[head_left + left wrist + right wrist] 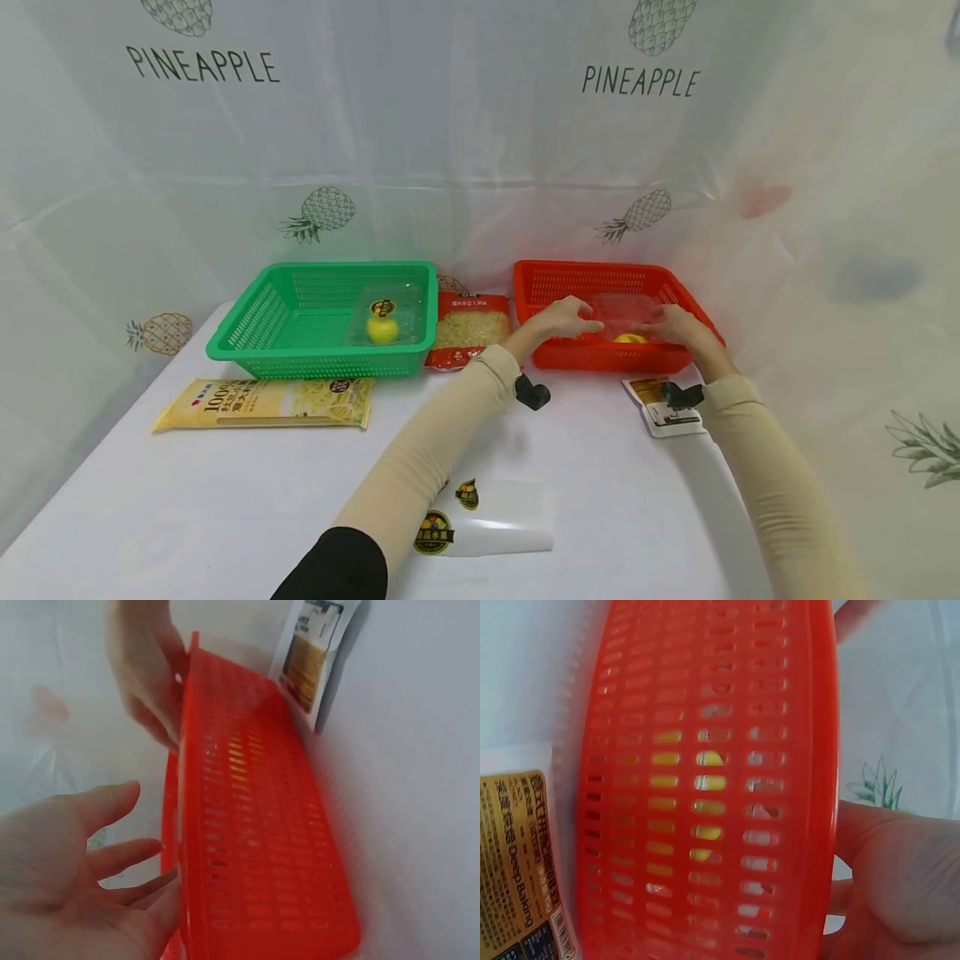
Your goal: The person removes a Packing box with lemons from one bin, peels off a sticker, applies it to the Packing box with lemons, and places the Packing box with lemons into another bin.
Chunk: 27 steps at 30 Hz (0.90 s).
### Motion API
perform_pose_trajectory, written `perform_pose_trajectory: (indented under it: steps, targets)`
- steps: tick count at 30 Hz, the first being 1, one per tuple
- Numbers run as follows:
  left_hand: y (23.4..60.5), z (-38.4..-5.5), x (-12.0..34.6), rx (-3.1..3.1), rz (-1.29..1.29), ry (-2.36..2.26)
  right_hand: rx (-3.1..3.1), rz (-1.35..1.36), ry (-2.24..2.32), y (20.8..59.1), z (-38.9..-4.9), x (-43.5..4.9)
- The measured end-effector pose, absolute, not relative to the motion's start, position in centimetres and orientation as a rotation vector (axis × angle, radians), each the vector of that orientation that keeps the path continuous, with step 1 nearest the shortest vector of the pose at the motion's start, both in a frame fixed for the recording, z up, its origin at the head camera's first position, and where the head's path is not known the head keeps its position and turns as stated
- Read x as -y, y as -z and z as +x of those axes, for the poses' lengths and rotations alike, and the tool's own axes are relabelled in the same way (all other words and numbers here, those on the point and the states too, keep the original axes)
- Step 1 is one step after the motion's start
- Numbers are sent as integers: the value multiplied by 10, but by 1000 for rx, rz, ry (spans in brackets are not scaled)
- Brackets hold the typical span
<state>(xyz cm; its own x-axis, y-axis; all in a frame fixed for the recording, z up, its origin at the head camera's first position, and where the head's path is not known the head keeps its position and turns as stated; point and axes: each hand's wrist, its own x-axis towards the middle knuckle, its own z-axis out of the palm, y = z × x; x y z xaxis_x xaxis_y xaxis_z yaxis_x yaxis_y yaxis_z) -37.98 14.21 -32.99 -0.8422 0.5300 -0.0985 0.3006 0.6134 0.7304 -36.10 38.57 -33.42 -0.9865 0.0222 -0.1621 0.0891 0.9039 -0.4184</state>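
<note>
A clear plastic box with a yellow fruit lies in the red basket. My left hand is over the basket's left part, its fingers spread apart with nothing between them. In the left wrist view that hand has its fingertips near the basket's rim. At the box's right side is my right hand, fingers reaching down past the rim; whether they touch the box is hidden. The right wrist view shows the yellow fruit through the basket's slots, with the right hand beyond the rim.
A green basket at the left holds another clear box with a yellow fruit. Between the baskets is a red food bag. A yellow pasta bag, a small white-and-brown packet and a sticker sheet lie on the table.
</note>
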Motion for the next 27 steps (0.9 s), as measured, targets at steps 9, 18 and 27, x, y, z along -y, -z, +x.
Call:
perform_pose_trajectory:
  steps: [9,18,27]
  targets:
    - [334,-372,-148,-2693,733,-894,-2926,-7,663,335,-362,-367]
    - [336,-371,-146,-2723,717,-749,-2926,-44,659,336,-364,-356]
    - [340,-376,-145,-2715,723,-692,-2909,-32,671,338,-365,-360]
